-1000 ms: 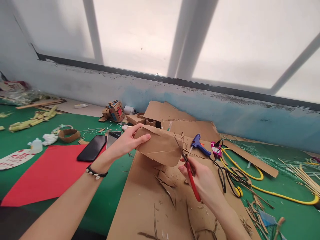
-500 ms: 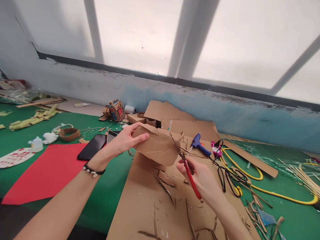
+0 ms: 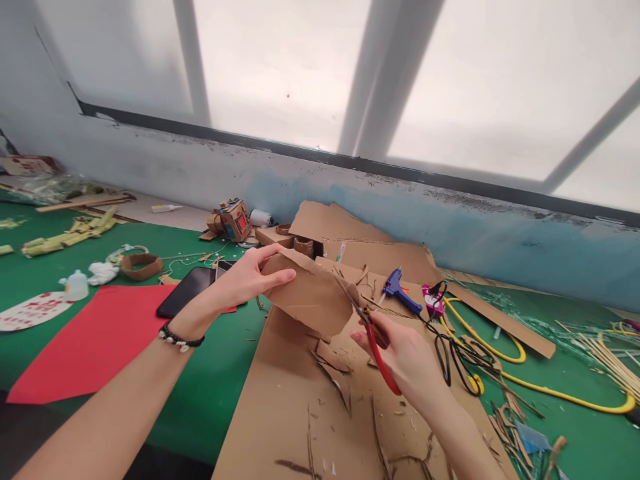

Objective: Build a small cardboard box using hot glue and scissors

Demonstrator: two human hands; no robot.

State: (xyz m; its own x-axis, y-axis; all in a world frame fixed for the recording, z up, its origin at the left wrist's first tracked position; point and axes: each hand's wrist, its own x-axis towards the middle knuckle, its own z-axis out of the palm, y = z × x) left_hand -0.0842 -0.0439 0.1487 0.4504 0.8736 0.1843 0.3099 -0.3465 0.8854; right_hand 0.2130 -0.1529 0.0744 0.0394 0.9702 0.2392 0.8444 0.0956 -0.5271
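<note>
2 hands: left hand (image 3: 245, 280) pinches a crumpled brown cardboard piece (image 3: 313, 297); right hand (image 3: 407, 360) clenches red-handled scissors (image 3: 374, 341) at its right edge.

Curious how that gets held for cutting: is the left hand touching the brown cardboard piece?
Touching. The head view shows the left hand pinching the cardboard piece at its left edge, thumb in front, while the right hand holds red scissors.

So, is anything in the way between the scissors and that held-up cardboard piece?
Nothing visible. The scissors in the right hand meet the right edge of the cardboard piece, which the left hand holds above the big cardboard sheet.
</note>
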